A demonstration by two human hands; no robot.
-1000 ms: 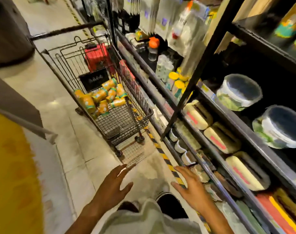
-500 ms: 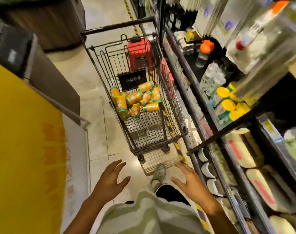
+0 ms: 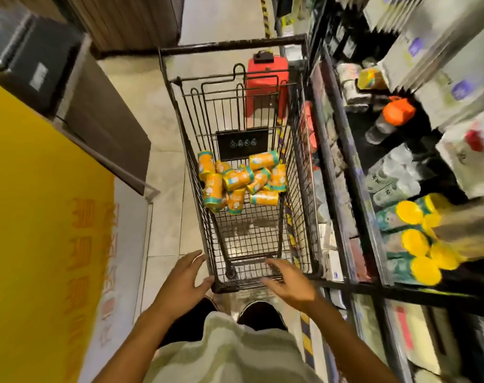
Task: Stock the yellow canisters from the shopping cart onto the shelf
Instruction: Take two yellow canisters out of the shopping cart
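Note:
Several yellow canisters [image 3: 239,181] with teal bands lie in a heap on the floor of a black wire shopping cart [image 3: 304,150] straight ahead. My left hand [image 3: 180,283] hovers just outside the cart's near left corner, fingers spread and empty. My right hand [image 3: 286,280] reaches over the cart's near rim, fingers relaxed, holding nothing. On the black shelf [image 3: 357,189] to the right stand more canisters with yellow lids [image 3: 417,241].
A red stool [image 3: 265,78] stands beyond the cart. Dark cabinets [image 3: 108,125] and a yellow panel [image 3: 36,230] line the left of the aisle. Bottles and white packages [image 3: 392,178] fill the shelf rows. Yellow-black floor tape runs along the shelf base.
The view has swung left and closed in on the cart, which now stands straight ahead. Both hands have risen from floor level to the cart's near end.

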